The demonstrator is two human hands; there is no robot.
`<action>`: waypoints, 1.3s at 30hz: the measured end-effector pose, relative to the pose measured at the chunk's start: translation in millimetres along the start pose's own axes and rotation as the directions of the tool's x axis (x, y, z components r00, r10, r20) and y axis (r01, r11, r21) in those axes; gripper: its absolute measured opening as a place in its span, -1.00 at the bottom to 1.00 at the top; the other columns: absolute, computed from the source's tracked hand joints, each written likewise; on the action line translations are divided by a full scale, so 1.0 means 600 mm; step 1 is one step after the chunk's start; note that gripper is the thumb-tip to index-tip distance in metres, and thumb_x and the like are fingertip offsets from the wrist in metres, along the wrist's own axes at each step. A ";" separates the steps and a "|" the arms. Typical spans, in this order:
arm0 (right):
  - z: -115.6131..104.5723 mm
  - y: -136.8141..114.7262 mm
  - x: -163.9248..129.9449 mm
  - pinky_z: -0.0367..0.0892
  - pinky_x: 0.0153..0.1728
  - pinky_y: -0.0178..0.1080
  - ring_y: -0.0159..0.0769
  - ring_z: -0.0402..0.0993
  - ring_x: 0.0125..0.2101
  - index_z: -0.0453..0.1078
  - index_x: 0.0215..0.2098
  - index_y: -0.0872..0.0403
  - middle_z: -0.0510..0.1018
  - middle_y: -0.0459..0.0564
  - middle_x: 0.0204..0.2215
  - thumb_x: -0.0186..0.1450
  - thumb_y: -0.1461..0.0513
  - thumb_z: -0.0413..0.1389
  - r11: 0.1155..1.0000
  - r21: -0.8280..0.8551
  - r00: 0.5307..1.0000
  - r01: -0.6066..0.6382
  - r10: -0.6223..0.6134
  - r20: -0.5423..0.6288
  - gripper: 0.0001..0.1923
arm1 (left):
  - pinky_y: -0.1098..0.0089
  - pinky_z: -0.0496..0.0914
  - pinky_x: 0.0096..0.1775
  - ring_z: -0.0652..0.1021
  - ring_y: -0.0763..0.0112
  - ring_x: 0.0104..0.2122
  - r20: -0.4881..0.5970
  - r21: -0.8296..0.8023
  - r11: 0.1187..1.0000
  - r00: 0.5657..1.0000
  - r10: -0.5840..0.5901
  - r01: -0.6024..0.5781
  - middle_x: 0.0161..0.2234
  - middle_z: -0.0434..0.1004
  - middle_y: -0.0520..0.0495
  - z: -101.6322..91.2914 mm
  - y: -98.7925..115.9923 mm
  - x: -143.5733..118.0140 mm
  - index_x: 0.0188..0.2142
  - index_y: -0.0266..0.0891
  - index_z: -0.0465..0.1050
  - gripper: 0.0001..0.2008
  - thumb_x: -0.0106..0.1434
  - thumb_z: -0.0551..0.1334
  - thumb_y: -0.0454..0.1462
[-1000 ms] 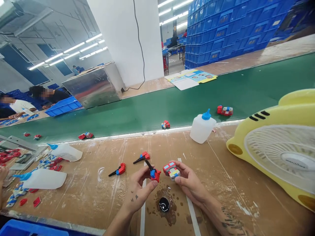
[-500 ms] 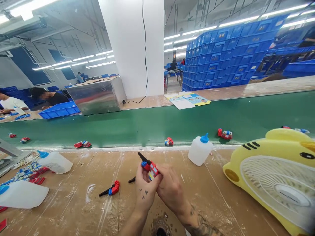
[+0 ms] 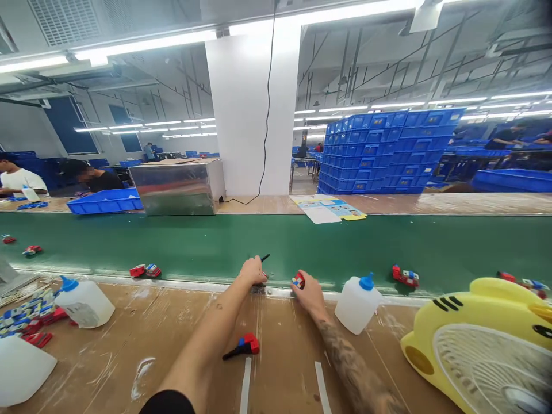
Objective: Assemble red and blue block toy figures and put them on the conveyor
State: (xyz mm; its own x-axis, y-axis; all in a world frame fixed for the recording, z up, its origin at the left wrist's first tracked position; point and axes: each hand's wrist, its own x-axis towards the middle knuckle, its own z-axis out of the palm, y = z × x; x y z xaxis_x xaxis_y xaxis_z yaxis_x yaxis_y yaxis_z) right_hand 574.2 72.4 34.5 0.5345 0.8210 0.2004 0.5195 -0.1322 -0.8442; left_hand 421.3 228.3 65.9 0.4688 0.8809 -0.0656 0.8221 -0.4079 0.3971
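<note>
Fingers (image 3: 254,275) of the left hand (image 3: 253,271) were curled shut round a toy piece, its black rod (image 3: 264,258) slanting up and right over the belt (image 3: 215,244). Just right, the right hand (image 3: 307,289) pinched a red block (image 3: 297,280) at the belt's near edge.

Under your forearms the brown wooden worktop (image 3: 172,328) looks matt and rough, scuffed with pale smears. Past its thin bright metal edge strip (image 3: 194,284), the green conveyor belt (image 3: 345,247) is smooth with a dull sheen. The white squeeze bottle with a blue cap (image 3: 357,303) is translucent matt plastic; the yellow fan housing (image 3: 483,322) is glossy plastic. The box-shaped steel cabinet (image 3: 176,188) shines like brushed metal.
</note>
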 end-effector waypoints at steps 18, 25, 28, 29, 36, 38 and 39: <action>-0.078 0.037 -0.299 0.37 -0.09 -0.03 -0.03 0.53 -0.20 0.47 0.08 -0.06 0.60 0.12 -0.10 -0.04 -0.04 0.45 0.544 0.766 0.920 -0.343 0.031 0.390 -0.26 | 0.02 0.41 0.04 0.48 0.13 0.03 -0.024 0.174 0.985 1.000 -0.001 0.005 0.10 0.39 -0.20 0.023 0.025 -0.032 0.15 -0.26 0.33 -0.57 0.38 0.23 -0.10; -0.087 0.049 -0.292 0.35 -0.07 -0.08 -0.05 0.51 -0.15 0.52 0.01 0.01 0.63 0.10 -0.14 -0.04 0.03 0.46 0.433 0.788 0.889 -0.439 0.078 0.452 -0.34 | 0.13 0.44 -0.06 0.56 0.25 -0.16 0.147 0.298 0.948 0.986 0.072 -0.114 -0.18 0.56 -0.14 -0.032 -0.018 -0.201 -0.18 -0.30 0.50 -0.63 0.38 0.18 -0.01; -0.080 0.040 -0.294 0.37 -0.12 -0.10 -0.08 0.51 -0.19 0.54 -0.05 0.02 0.63 0.08 -0.17 -0.04 0.07 0.47 0.416 0.796 0.886 -0.440 0.056 0.461 -0.41 | 0.17 0.46 -0.22 0.60 0.12 -0.31 0.213 0.333 0.936 0.976 0.048 -0.118 -0.39 0.57 -0.23 -0.021 -0.027 -0.292 -0.40 -0.29 0.52 -0.54 0.37 0.11 0.02; -0.077 0.038 -0.297 0.37 -0.12 -0.09 -0.08 0.51 -0.20 0.54 -0.06 0.02 0.63 0.08 -0.18 -0.03 0.07 0.46 0.412 0.796 0.884 -0.444 0.054 0.465 -0.42 | 0.16 0.45 -0.24 0.60 0.06 -0.30 0.216 0.336 0.934 0.975 0.050 -0.123 -0.38 0.58 -0.27 -0.013 -0.025 -0.316 -0.39 -0.29 0.53 -0.57 0.36 0.10 -0.01; -0.064 0.054 -0.307 0.37 -0.06 -0.04 -0.02 0.52 -0.17 0.52 -0.04 0.01 0.63 0.09 -0.16 -0.02 0.04 0.45 0.454 0.774 0.883 -0.441 0.066 0.464 -0.41 | 0.23 0.44 -0.18 0.58 0.02 -0.19 0.257 0.281 0.931 0.953 0.160 -0.232 -0.26 0.55 -0.25 0.013 -0.016 -0.387 -0.32 -0.21 0.54 -0.87 0.17 0.20 -0.36; -0.064 0.052 -0.306 0.35 -0.05 -0.04 -0.01 0.52 -0.15 0.51 -0.04 0.00 0.62 0.10 -0.15 -0.01 0.04 0.45 0.468 0.773 0.886 -0.428 0.049 0.460 -0.40 | 0.23 0.44 -0.16 0.58 0.06 -0.22 0.242 0.262 0.937 0.956 0.167 -0.230 -0.30 0.54 -0.23 0.012 -0.024 -0.391 -0.33 -0.22 0.53 -0.85 0.16 0.19 -0.41; -0.065 0.049 -0.306 0.35 -0.05 -0.04 -0.02 0.52 -0.15 0.51 -0.04 0.01 0.62 0.10 -0.15 -0.01 0.03 0.45 0.473 0.776 0.889 -0.418 0.039 0.456 -0.41 | 0.23 0.43 -0.14 0.57 0.07 -0.21 0.224 0.250 0.941 0.959 0.172 -0.227 -0.30 0.53 -0.21 0.010 -0.029 -0.392 -0.28 -0.22 0.53 -0.80 0.15 0.17 -0.44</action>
State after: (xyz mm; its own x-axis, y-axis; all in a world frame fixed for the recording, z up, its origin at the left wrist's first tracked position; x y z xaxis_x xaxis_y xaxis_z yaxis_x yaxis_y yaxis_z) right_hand 517.3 -104.0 -7.7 0.1913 0.9781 -0.0813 -0.4951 0.0246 -0.8685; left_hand 299.1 26.8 68.8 0.6637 0.7208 -0.1998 0.7479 -0.6442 0.1601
